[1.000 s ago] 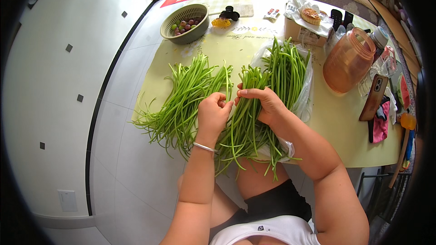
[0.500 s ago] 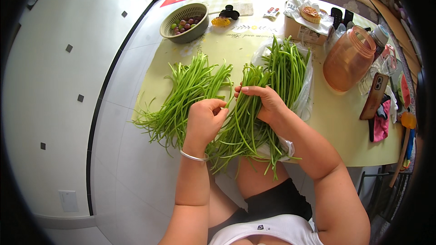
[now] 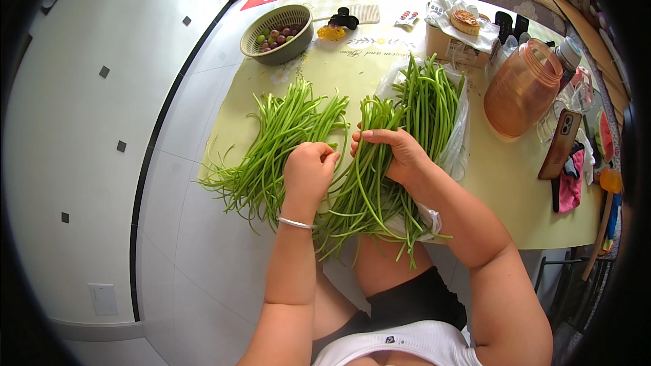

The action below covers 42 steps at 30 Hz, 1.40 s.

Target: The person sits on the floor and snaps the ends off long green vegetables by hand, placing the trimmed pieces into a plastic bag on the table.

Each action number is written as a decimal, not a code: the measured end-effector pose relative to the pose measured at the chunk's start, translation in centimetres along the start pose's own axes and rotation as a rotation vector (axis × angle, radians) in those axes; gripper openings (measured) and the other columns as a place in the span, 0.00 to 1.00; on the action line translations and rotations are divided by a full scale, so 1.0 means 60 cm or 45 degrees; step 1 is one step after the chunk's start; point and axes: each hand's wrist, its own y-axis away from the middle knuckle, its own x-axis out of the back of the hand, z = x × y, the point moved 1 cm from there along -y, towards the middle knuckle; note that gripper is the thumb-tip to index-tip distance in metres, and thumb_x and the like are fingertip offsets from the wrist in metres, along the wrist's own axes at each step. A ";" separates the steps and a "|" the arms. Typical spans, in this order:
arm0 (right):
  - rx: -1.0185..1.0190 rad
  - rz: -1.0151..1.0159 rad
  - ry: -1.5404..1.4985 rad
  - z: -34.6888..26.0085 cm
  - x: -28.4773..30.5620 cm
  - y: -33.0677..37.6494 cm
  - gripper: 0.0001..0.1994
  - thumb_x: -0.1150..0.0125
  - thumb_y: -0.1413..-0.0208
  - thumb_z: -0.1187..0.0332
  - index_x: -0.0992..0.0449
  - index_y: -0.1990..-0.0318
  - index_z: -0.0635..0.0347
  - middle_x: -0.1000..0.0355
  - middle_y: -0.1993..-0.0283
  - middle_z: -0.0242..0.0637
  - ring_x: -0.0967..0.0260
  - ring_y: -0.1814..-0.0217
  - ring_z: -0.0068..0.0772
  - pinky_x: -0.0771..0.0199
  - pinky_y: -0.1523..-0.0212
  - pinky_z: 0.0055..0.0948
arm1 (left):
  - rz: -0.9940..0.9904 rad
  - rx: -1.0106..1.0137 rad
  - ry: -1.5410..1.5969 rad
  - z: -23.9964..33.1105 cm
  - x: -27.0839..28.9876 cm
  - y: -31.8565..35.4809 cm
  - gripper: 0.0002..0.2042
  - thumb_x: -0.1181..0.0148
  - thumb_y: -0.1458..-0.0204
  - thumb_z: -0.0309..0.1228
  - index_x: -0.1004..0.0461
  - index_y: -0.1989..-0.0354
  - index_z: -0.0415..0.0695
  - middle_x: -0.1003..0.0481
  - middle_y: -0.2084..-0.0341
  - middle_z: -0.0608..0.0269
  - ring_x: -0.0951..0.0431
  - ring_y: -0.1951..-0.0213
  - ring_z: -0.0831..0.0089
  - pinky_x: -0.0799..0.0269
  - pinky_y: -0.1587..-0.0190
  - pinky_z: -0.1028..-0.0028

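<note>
- The bunch [image 3: 371,171] of green stems is being gripped by the right hand [image 3: 405,157], near its upper part; the thumb is laid across the front, fingertips are seen at the left side, and the stems are wrapped between them
- The left hand [image 3: 309,171] is held just left of the bunch, its back turned up; thumb and forefinger are brought together in a narrow pinch; whether a stem is caught between them cannot be told
- A bangle [image 3: 296,222] is worn on the left wrist
- The bunch is slanted over the near part of the table [image 3: 515,196], and its lower ends are hung past the near edge, above the thigh [image 3: 388,268]
- On the left, a loose pile [image 3: 271,146] of stems is spread, partly covered by the left hand
- On the right, a thicker stack [image 3: 434,102] of stems is laid on a clear bag [image 3: 458,152], beside the bunch
- At the far side, grapes [image 3: 277,36] are held in a basket [image 3: 298,46]; a black clip [image 3: 344,19] is set nearby; a pastry [image 3: 464,22] is rested on paper atop a box [image 3: 444,46]
- To the right, an orange jug [image 3: 519,98] is stood upright; a phone [image 3: 560,144] is tilted nearby, a pink cloth [image 3: 571,186] partly covered by it
</note>
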 end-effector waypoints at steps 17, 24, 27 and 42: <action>0.017 0.005 -0.081 -0.002 -0.009 0.006 0.17 0.37 0.51 0.71 0.24 0.53 0.69 0.22 0.61 0.40 0.25 0.58 0.33 0.24 0.53 0.37 | -0.115 -0.041 0.364 0.041 0.038 0.009 0.05 0.34 0.55 0.24 0.21 0.70 0.36 0.25 0.79 0.63 0.31 0.80 0.80 0.35 0.75 0.78; 0.015 -0.043 -0.014 -0.003 -0.009 0.006 0.17 0.38 0.50 0.72 0.25 0.52 0.71 0.23 0.59 0.42 0.25 0.58 0.33 0.23 0.53 0.35 | 0.242 -0.011 -0.286 -0.017 0.008 -0.001 0.10 0.30 0.57 0.30 0.21 0.69 0.40 0.25 0.72 0.57 0.25 0.72 0.62 0.29 0.68 0.67; -0.006 -0.050 -0.019 -0.002 -0.002 0.002 0.17 0.38 0.49 0.73 0.27 0.51 0.71 0.23 0.57 0.43 0.24 0.58 0.33 0.22 0.54 0.36 | 0.197 0.077 -0.445 -0.021 -0.005 -0.002 0.10 0.31 0.58 0.31 0.22 0.68 0.41 0.26 0.70 0.55 0.24 0.67 0.56 0.28 0.65 0.62; -0.033 -0.034 -0.045 -0.005 0.001 0.001 0.22 0.38 0.49 0.74 0.30 0.46 0.67 0.24 0.55 0.43 0.24 0.56 0.34 0.22 0.54 0.37 | 0.313 0.000 -0.251 0.016 0.021 0.002 0.04 0.35 0.58 0.24 0.23 0.74 0.39 0.25 0.77 0.58 0.25 0.75 0.63 0.29 0.70 0.68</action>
